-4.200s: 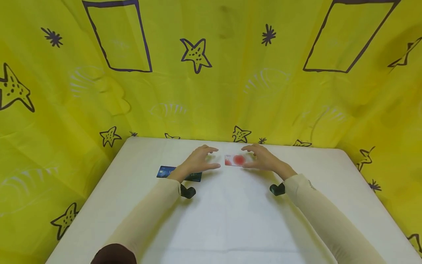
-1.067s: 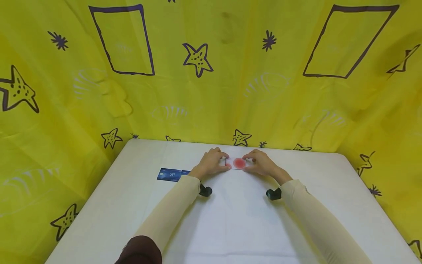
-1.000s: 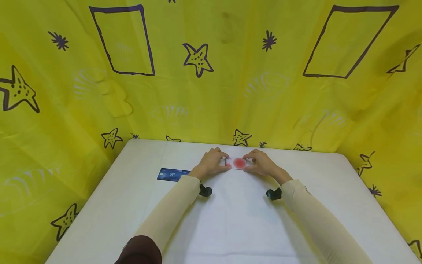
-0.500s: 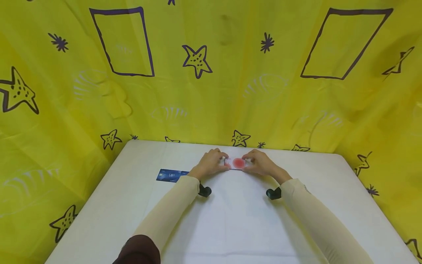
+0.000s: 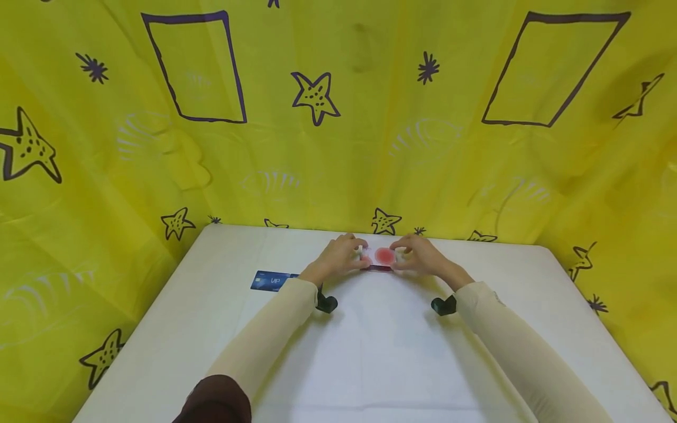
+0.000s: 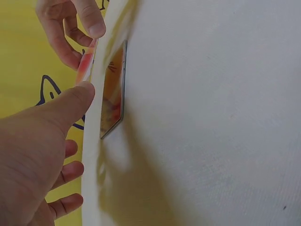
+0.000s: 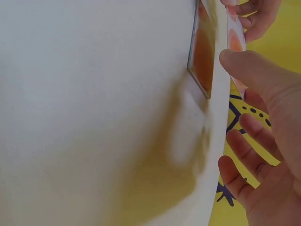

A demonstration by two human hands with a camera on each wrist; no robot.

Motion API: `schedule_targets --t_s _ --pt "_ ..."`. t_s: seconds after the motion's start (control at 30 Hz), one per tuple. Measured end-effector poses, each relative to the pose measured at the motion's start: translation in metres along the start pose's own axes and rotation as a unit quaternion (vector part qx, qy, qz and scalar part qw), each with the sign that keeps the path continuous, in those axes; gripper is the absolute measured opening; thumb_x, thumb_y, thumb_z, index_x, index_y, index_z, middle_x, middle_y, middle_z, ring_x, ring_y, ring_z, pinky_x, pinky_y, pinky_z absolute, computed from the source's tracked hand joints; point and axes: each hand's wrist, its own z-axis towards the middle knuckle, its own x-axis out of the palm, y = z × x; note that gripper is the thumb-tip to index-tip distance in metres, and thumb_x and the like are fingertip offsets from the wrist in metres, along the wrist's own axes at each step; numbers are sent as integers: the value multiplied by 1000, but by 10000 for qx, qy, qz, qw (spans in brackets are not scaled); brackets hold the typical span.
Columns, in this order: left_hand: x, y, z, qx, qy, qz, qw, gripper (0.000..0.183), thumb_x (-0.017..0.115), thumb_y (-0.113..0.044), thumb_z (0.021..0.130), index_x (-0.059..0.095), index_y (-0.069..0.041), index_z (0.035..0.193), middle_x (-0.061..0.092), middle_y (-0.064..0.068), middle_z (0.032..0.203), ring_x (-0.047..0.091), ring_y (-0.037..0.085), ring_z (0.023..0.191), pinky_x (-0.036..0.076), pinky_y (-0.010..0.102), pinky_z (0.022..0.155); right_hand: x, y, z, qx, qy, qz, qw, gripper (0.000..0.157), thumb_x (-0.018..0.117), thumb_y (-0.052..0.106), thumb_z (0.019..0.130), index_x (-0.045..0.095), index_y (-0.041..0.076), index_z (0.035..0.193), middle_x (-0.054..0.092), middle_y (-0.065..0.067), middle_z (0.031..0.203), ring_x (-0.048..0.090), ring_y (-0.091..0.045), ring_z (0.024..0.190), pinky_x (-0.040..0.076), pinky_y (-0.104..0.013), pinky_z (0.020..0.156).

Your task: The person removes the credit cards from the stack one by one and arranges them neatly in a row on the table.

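A small white card with red circles is held just above the table. My left hand pinches its left end between thumb and fingers. At the opposite end, my right hand pinches it the same way. Directly below lies a thin, glossy rectangular plate, apart from the card, with reddish reflections on its surface; the head view shows it only as a dark red strip. A blue card marked VIP lies left of my left hand, its right part hidden behind that forearm.
The white table meets a yellow curtain with starfish drawings along its back edge, close behind both hands. Black heart-shaped pieces sit at each wrist, the left one and the right one.
Earliest, the red-circled card lay flat with my left hand apart from it. My left hand moved right and both hands gripped it. The card has since risen, exposing the glossy plate.
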Motion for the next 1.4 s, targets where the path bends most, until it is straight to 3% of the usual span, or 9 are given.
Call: schedule_targets --t_s 0.27,0.47,0.7,1.03,1.4 --pt "-10 0 -2 182 -152 -61 9997 48 73 -43 95 65 -16 134 63 8 123 58 24 112 46 45 99 -10 7 1 207 -1 -98 9997 46 82 24 87 69 7 128 59 -22 127 61 -38 109 52 -52 90" --pt "-19 -1 -2 380 -298 -1 9988 52 74 -45 94 65 -14 135 61 10 121 59 24 108 48 40 95 -17 11 0 23 -187 -96 9998 46 83 18 86 69 4 127 61 -21 124 61 -36 106 52 -52 89" --pt "-25 -3 -2 346 -324 11 9989 56 74 -46 94 64 -14 138 61 8 120 57 22 108 50 37 94 -24 16 0 -111 -262 -36 9996 46 84 17 85 70 4 127 61 -23 124 62 -41 106 54 -52 87" --pt "-28 -4 -5 234 -263 111 9993 56 75 -47 93 65 -15 137 61 7 122 56 21 111 49 36 95 -21 16 -1 -136 -283 48 9995 45 84 18 86 70 6 127 62 -21 125 62 -37 105 55 -51 86" --pt "-33 -4 -10 441 -271 264 9983 51 76 -45 92 67 -16 133 62 9 121 56 24 110 47 41 98 -19 22 -7 -75 -288 145 9995 46 86 23 84 71 10 126 61 -18 126 62 -34 106 58 -49 82"
